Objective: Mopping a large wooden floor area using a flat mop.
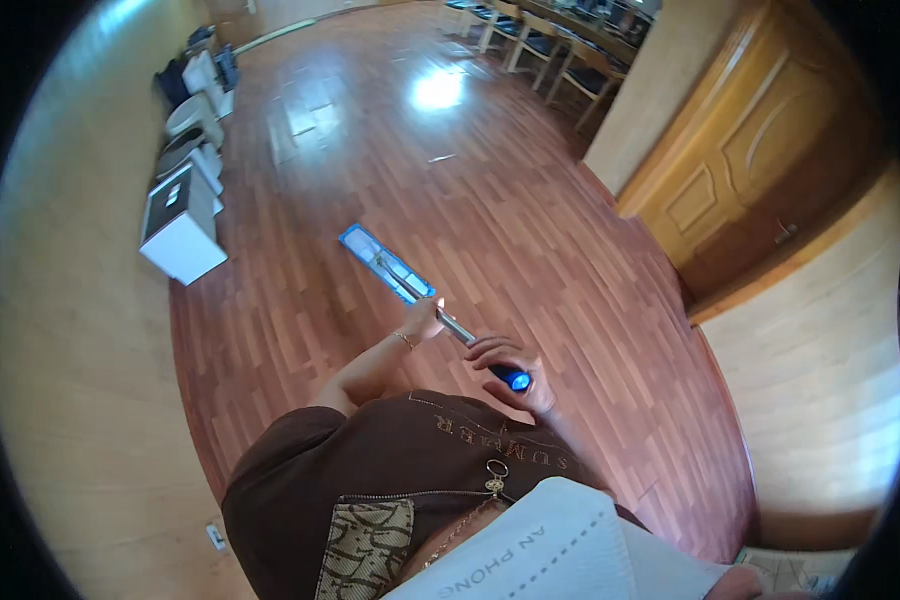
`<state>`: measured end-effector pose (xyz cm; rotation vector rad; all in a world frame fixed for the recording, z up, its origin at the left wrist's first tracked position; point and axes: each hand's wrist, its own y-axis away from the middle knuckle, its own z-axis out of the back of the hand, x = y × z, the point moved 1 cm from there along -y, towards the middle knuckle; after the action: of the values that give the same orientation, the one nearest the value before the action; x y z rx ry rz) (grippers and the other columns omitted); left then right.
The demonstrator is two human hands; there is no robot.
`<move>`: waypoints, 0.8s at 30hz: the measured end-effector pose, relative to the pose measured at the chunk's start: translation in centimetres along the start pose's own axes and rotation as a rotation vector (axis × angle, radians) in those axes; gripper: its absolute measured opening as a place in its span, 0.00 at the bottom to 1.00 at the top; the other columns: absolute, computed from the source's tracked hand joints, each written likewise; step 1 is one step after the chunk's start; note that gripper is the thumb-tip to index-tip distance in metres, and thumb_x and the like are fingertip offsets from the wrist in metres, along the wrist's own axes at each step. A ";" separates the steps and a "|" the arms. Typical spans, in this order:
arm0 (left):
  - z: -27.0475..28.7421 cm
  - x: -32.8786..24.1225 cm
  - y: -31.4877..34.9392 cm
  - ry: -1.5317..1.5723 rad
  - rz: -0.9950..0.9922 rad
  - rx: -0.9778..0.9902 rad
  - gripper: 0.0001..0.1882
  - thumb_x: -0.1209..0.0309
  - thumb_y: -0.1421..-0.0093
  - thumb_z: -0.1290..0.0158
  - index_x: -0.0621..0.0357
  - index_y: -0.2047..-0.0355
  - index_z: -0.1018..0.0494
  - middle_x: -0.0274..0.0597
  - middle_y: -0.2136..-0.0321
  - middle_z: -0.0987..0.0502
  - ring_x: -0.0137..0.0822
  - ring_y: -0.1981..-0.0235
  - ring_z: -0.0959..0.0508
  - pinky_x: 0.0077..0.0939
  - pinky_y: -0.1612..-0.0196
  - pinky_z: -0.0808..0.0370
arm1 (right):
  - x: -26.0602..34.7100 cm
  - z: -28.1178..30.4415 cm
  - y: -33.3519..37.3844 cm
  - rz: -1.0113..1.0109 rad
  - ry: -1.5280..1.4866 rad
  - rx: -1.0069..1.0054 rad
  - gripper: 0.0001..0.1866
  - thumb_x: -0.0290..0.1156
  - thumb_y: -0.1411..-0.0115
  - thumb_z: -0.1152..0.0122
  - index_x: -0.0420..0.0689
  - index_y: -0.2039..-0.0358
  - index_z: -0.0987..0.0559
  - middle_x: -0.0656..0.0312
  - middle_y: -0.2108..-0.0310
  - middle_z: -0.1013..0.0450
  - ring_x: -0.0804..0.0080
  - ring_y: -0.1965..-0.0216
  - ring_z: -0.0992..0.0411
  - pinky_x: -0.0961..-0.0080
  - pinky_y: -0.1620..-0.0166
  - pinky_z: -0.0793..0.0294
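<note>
A flat mop with a blue-edged rectangular head [362, 245] lies against the wooden floor in front of me. Its metal pole [457, 327] slants back towards my body and ends in a dark grip with a bright blue cap [516, 381]. My left hand [425, 319] is closed around the pole, farther down towards the head. Higher up, the fingers of my right hand [511, 365] curl around the dark grip near the cap.
Along the left wall stand a white box-shaped cabinet [185, 255] and several pale items behind it. Chairs [585, 80] line a long table at the far right. A wooden door [760, 150] is on the right. A small pale scrap [442, 158] lies on the floor [510, 230].
</note>
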<state>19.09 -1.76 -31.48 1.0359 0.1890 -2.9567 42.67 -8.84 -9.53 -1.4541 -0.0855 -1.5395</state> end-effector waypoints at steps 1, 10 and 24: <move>1.5 -0.1 1.0 0.006 0.020 -0.041 0.20 0.56 0.52 0.37 0.57 0.81 0.33 0.51 0.80 0.26 0.51 0.76 0.24 0.43 0.74 0.32 | 0.9 0.0 -1.8 0.106 0.011 0.063 0.13 0.30 0.56 0.31 0.43 0.68 0.22 0.57 0.64 0.22 0.57 0.56 0.25 0.60 0.48 0.31; 10.2 -5.5 10.9 0.322 0.058 -0.338 0.14 0.57 0.41 0.54 0.53 0.72 0.28 0.47 0.76 0.24 0.42 0.72 0.22 0.40 0.70 0.30 | 8.4 -3.8 -11.5 0.547 -0.299 0.617 0.19 0.42 0.51 0.30 0.44 0.62 0.21 0.59 0.63 0.22 0.57 0.59 0.23 0.62 0.53 0.28; 28.2 -17.1 27.6 0.884 -0.317 -0.397 0.39 0.50 0.52 0.36 0.58 0.45 0.36 0.58 0.46 0.30 0.53 0.44 0.30 0.50 0.42 0.38 | -9.2 -18.7 -8.9 0.104 -0.197 0.932 0.14 0.40 0.51 0.32 0.45 0.78 0.25 0.55 0.81 0.29 0.54 0.79 0.31 0.62 0.75 0.35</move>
<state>16.14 -32.98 -2.09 2.2817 0.9508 -2.2618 21.47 -10.69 -17.25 -0.8222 -0.7302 -1.0241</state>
